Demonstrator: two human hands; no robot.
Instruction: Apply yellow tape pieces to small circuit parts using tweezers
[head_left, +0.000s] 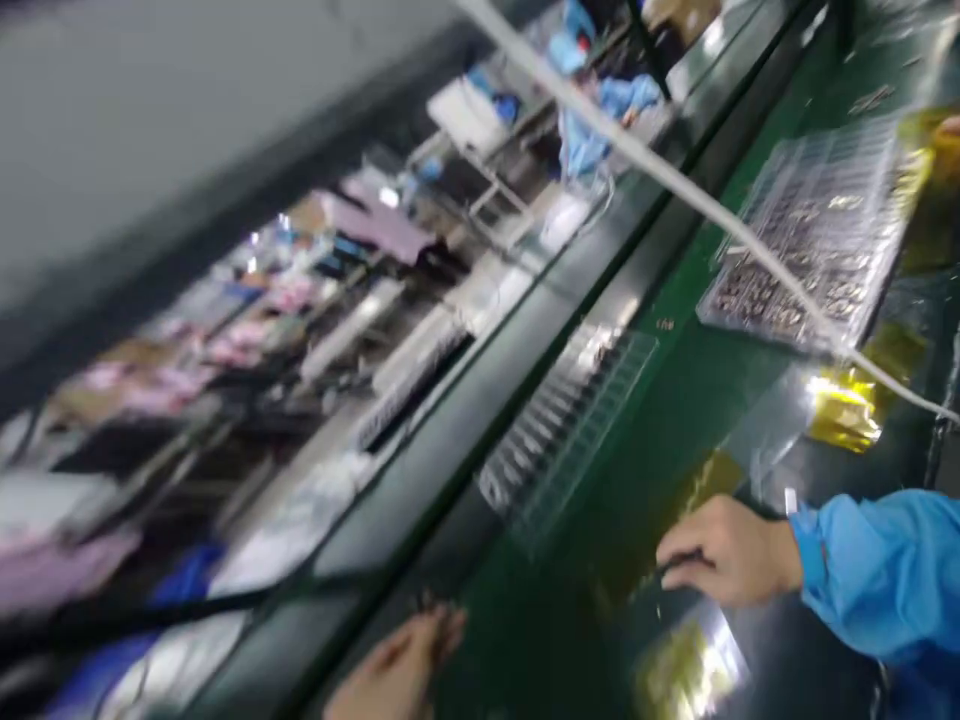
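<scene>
Over a green bench [679, 375], the right hand [727, 552] pinches a dark object [684, 557], fingers nearly together, likely for control; the left hand [396, 662] is too blurred to tell its grip. Beyond lies a clear tray [592, 445], its slots seemingly separating pieces.

My right sleeve [877, 570] is bright blue against the green table [675, 400], whose far edge borders a grey rail [450, 440]. Toward the near edge, glossy yellow film [679, 670] catches white glare; a clear tray [817, 170] shows rows speckled silver and brown.
</scene>
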